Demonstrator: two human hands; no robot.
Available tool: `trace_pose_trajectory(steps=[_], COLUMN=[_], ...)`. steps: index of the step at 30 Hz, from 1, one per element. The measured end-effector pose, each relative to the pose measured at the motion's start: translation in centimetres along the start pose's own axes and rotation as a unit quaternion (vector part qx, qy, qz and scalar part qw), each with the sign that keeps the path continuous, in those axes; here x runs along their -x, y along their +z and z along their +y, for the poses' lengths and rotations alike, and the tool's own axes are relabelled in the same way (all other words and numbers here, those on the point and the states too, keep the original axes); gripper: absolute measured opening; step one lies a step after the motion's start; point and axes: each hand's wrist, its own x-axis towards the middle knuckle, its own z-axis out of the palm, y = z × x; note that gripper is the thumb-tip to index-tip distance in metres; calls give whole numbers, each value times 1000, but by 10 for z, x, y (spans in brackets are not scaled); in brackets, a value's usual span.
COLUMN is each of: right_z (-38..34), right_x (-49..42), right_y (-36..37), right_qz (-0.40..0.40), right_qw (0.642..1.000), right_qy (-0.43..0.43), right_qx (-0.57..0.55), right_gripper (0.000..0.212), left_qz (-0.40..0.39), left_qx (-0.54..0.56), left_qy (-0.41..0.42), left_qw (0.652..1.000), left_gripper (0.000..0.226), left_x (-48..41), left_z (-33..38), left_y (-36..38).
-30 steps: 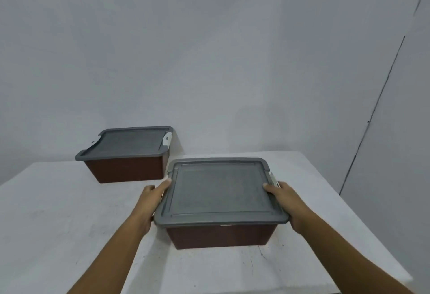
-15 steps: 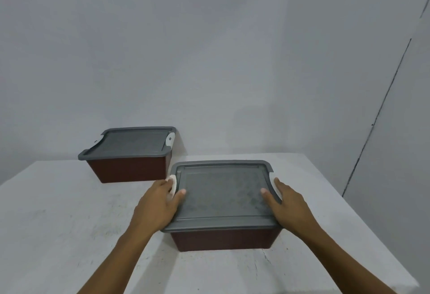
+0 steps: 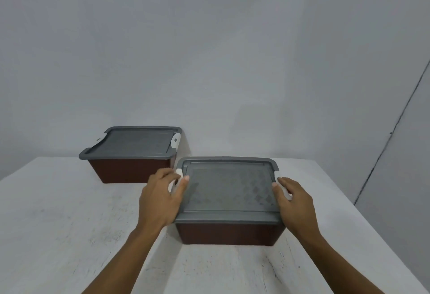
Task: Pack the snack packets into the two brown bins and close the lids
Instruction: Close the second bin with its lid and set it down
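1. Near bin [image 3: 228, 233], lid [image 3: 228, 189] on, sits toward the surface's [image 3: 58, 224] right edge.
2. Left hand [image 3: 160, 196]: fingers curled on left latch [image 3: 178, 172].
3. Right hand [image 3: 294, 203]: fingers curled on right latch [image 3: 277, 174].
4. Far bin [image 3: 130, 170], lidded, at the back edge.

Contents of near bin [image 3: 229, 233] beneath near lid [image 3: 229, 189]; contents of far bin [image 3: 130, 170] beneath far lid [image 3: 133, 142]

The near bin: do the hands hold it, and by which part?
Yes: the left hand grips its left latch, the right hand its right latch.
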Motion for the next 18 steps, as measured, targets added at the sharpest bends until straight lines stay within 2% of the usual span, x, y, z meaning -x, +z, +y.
trace_pose_trajectory(steps=[2, 4, 6, 8, 11, 14, 18], right_z=[-3, -7, -10, -9, -6, -8, -16], right_x=[-14, -29, -39, -46, -53, -65, -85], right_y=[10, 15, 18, 19, 23, 32, 52], right_qz=[12, 21, 23, 25, 26, 32, 31], right_qw=[1000, 999, 999, 999, 999, 999, 998], right_qy=[3, 10, 17, 20, 17, 8, 10], right_qx=[17, 30, 26, 21, 31, 40, 63], right_gripper=[58, 49, 45, 43, 43, 44, 44], left_qz=[41, 29, -30, -76, -59, -33, -18], left_qx=[-66, -126, -132, -151, -215, -219, -258], left_qy=[32, 49, 31, 20, 62, 90, 126], left_qw=[996, 990, 990, 985, 973, 971, 958], left_gripper=[40, 33, 40, 58, 78, 78, 58], left_x=[-20, -33, -33, -23, -15, -37, -71], left_z=[-2, 2, 10, 16, 14, 9, 0], left_y=[2, 2, 7, 21, 33, 37, 40])
